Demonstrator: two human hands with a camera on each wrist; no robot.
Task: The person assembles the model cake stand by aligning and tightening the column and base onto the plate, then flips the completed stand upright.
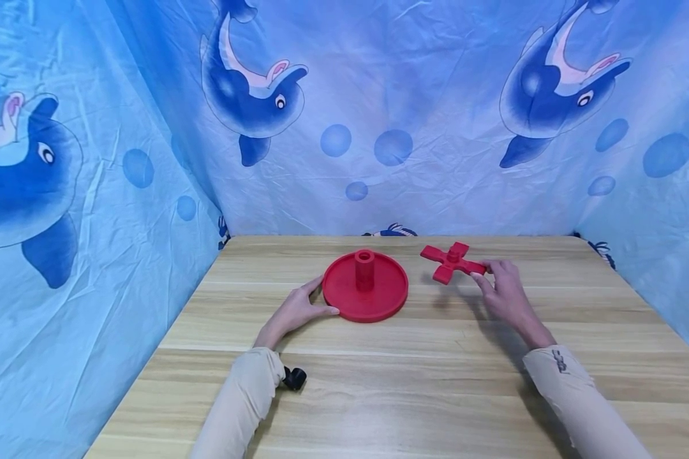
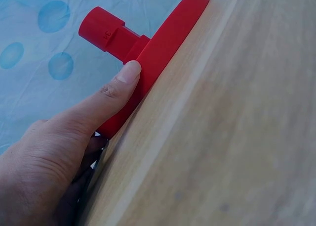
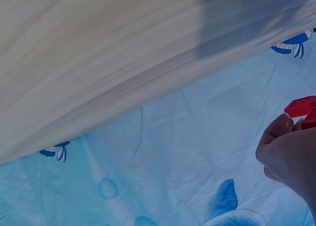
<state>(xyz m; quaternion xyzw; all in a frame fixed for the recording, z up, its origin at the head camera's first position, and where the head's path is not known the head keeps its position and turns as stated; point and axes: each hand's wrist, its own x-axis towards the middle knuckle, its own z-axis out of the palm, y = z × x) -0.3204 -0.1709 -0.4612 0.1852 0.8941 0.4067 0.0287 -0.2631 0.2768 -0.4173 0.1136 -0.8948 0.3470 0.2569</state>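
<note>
A red round base (image 1: 344, 306) with a low rim and an upright hollow post (image 1: 365, 271) at its middle lies flat on the wooden table. My left hand (image 1: 298, 310) holds its left edge, the thumb (image 2: 129, 72) against the rim at the front and the fingers farther back, partly hidden. In the left wrist view the post has flat sides and a small marking. To the right, my right hand (image 1: 504, 290) pinches one arm of a red cross-shaped piece (image 1: 453, 256) with a short round knob at its centre. The cross is raised off the table, its shadow below.
The wooden table (image 1: 379, 395) ends at a blue dolphin-print curtain (image 1: 344, 76) behind it, and more of the cloth hangs at the left and right. A small black device (image 1: 295, 378) sits at my left cuff.
</note>
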